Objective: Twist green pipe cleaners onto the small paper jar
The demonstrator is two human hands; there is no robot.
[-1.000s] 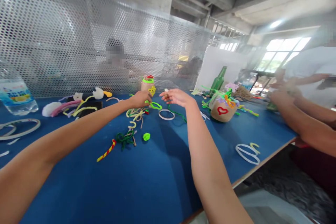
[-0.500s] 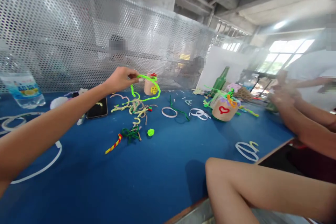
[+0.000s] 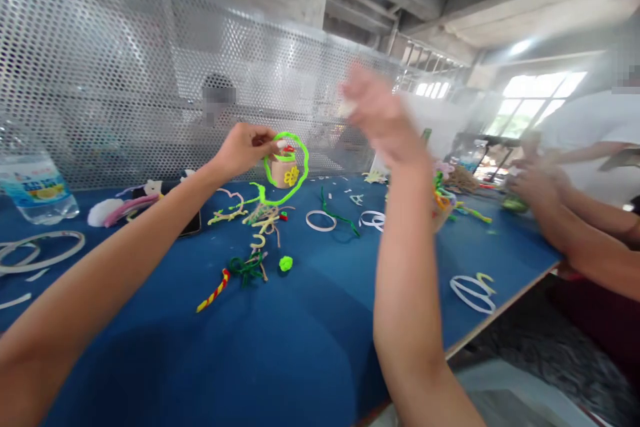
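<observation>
My left hand [image 3: 243, 150] is raised above the far part of the blue table, its fingers pinching one end of a neon green pipe cleaner [image 3: 293, 177]. That pipe cleaner curves into a wide loop in front of a small tan jar [image 3: 281, 172] with a yellow flower on it. My right hand [image 3: 383, 117] is up in the air to the right, blurred by motion. Something small and pale may sit at its fingertips, but the blur hides it. Below both hands lies a tangle of pale pipe cleaners [image 3: 263, 217].
A decorated jar [image 3: 443, 208] is mostly hidden behind my right forearm. A co-worker's hands [image 3: 535, 187] work at the right. White rings [image 3: 320, 221] and a striped pipe cleaner [image 3: 214, 291] lie on the table, with a water bottle [image 3: 35, 190] at left and a perforated metal screen [image 3: 150, 87] behind.
The green pipe cleaner is now bent into a rounder loop in my left hand. My right arm has risen from the lower right, and my right hand is now high above the table.
</observation>
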